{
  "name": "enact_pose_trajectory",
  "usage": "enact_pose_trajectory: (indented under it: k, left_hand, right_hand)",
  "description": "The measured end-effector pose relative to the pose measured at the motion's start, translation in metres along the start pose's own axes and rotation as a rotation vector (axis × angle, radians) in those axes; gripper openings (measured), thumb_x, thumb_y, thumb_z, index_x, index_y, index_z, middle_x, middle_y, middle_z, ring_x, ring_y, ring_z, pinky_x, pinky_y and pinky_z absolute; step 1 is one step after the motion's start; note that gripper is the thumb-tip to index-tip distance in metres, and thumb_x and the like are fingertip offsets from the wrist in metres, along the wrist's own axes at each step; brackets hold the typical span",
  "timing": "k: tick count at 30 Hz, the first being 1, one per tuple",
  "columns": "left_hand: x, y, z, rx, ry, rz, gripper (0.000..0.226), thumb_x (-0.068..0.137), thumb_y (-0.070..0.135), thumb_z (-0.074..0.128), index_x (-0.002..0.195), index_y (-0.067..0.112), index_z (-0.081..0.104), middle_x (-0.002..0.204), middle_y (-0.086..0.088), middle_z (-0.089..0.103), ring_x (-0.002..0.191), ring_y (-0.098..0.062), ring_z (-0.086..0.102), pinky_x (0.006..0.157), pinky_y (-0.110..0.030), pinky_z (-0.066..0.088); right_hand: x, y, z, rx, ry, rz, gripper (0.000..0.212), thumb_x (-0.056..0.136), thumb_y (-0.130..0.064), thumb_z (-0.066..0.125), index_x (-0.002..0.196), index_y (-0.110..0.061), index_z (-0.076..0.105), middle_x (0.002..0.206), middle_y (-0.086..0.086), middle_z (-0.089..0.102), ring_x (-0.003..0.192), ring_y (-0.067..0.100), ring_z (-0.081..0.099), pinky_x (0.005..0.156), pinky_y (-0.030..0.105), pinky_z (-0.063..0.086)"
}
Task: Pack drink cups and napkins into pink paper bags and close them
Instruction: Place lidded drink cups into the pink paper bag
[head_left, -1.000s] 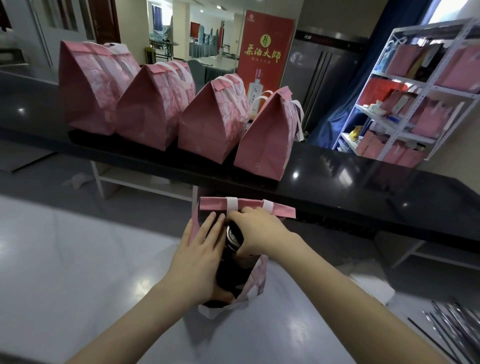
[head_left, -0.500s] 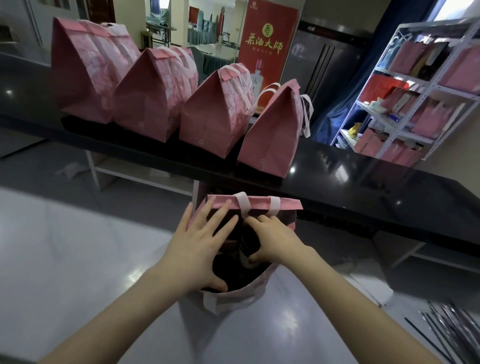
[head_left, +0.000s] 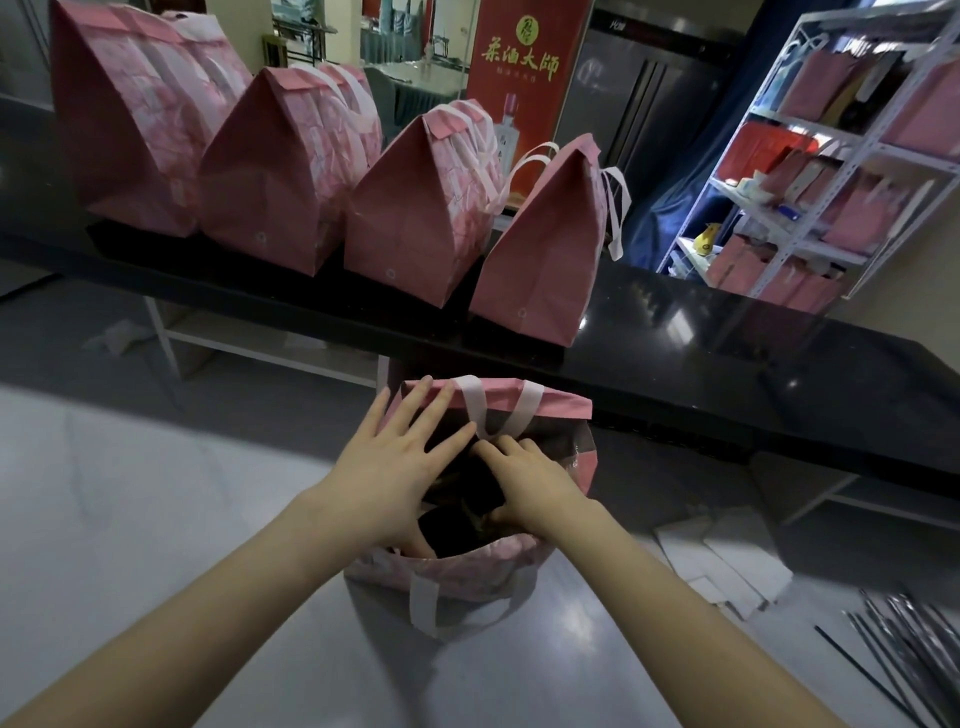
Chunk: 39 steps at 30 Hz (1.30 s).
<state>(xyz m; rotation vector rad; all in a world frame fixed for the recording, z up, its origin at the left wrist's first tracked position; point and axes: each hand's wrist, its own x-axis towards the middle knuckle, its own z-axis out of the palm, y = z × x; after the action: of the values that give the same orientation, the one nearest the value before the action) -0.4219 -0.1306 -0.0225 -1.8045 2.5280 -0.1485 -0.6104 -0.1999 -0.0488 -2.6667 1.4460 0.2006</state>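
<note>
An open pink paper bag (head_left: 545, 402) with white handles stands on the grey table in front of me. My left hand (head_left: 400, 467) lies flat over the bag's left rim, fingers spread, thumb tucked inside. My right hand (head_left: 524, 483) reaches down into the bag's mouth, its fingers curled on a dark drink cup (head_left: 457, 519) that is mostly hidden in the shadowed inside. Several closed pink bags (head_left: 280, 171) stand in a row on the black counter behind.
The black counter (head_left: 727, 353) runs across just behind the open bag. White flat sheets (head_left: 727, 566) lie at the right, and a bundle of dark straws (head_left: 904, 654) at the lower right. A white shelf rack (head_left: 841, 156) with pink packs stands far right.
The dark cup went from the bag's mouth down inside it, my right hand following. My left hand shifted from the bag's side onto its top rim, fingers spread.
</note>
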Motion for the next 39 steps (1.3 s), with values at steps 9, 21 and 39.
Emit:
enact_pose_trajectory:
  k: [9,21,39]
  left_hand:
    - [0.005,-0.008,0.001,0.025,-0.022,0.009,0.123,0.066,0.075,0.064,0.151,0.031,-0.014,0.156,-0.01,-0.032,0.138,-0.029,-0.038,0.113,-0.051,-0.018]
    - [0.007,-0.022,0.001,0.032,-0.073,-0.018,0.126,0.063,0.077,0.066,0.152,0.029,-0.009,0.153,-0.01,-0.036,0.139,-0.028,-0.037,0.118,-0.056,-0.007]
    - [0.012,-0.047,0.021,-0.033,-0.068,-0.123,0.116,0.07,0.066,0.067,0.153,0.031,-0.006,0.157,-0.008,-0.029,0.141,-0.026,-0.033,0.118,-0.05,-0.008]
  right_hand:
    - [0.009,0.006,0.001,0.151,0.041,0.067,0.083,0.075,-0.042,0.076,0.141,-0.023,0.03,0.138,0.004,0.044,0.122,0.028,0.043,0.098,0.043,0.046]
    - [0.012,-0.002,0.0,0.124,0.124,0.012,0.073,0.067,-0.038,0.082,0.122,-0.02,0.038,0.124,0.002,0.045,0.11,0.023,0.044,0.085,0.037,0.051]
    - [0.066,-0.023,0.009,0.067,0.069,-0.006,0.085,0.074,-0.027,0.079,0.138,-0.02,0.024,0.136,0.011,0.037,0.126,0.035,0.034,0.092,0.047,0.05]
